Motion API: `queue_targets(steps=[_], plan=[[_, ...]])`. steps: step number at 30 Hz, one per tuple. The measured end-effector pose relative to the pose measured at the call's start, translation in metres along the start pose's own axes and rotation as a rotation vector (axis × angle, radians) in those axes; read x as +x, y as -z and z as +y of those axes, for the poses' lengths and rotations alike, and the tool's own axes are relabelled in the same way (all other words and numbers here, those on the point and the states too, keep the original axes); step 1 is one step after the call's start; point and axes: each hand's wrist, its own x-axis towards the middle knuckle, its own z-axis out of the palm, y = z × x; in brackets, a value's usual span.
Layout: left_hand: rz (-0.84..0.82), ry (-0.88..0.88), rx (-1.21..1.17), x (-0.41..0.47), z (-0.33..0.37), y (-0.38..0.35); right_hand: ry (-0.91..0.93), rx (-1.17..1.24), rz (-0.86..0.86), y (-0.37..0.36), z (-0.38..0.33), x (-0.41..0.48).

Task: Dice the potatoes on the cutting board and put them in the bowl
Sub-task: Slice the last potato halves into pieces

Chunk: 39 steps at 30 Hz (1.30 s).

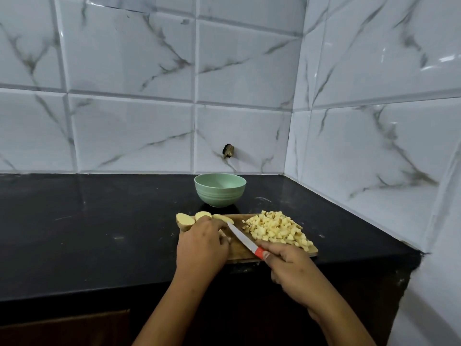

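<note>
Wooden cutting board (pixel 237 248) sits near the front edge of the black counter (pixel 87 233), and we're clearly mid-dicing here. Right side of the board has a big heap of diced potato (pixel 277 227), none of it in the bowl yet. The green bowl (pixel 220 189) stands just behind the board and looks empty from this angle.

The left hand (pixel 202 243) is curled down over a potato piece on the board, fingers pressed together on top of it, so I can't really see what shape that piece is in. The right hand (pixel 287 268) is closed around the red handle of the knife (pixel 243 237), blade angled toward the left hand's fingers, tip just about at them.

A few uncut potato halves (pixel 185 221) lie at the board's left end, one hanging over the edge.

My guess: next move is more cuts on the held piece, knuckles kept clear of that blade, then the halves, and the transfer comes last.
</note>
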Motion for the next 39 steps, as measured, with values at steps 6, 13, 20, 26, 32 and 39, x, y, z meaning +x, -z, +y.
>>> queue_targets(steps=[6, 13, 20, 26, 32, 39], plan=[[0.042, -0.042, -0.236, -0.002, -0.002, -0.002, -0.086, 0.315, -0.095, 0.008, 0.005, -0.001], [0.096, -0.137, -0.231, -0.002, 0.007, -0.01, -0.165, 0.614, -0.158, 0.009, 0.007, 0.003], [0.162, -0.14, -0.083, 0.004, 0.012, -0.01, -0.24, 0.746, -0.204, 0.008, 0.013, 0.003], [0.12, -0.132, -0.029, 0.006, 0.008, -0.013, -0.251, 0.627, -0.203, 0.013, 0.018, -0.002], [0.084, -0.109, -0.032, 0.01, 0.005, -0.016, -0.246, 0.628, -0.178, 0.019, 0.015, -0.006], [0.129, -0.111, -0.077, 0.005, 0.0, -0.019, -0.227, 0.644, -0.139, 0.012, 0.009, -0.006]])
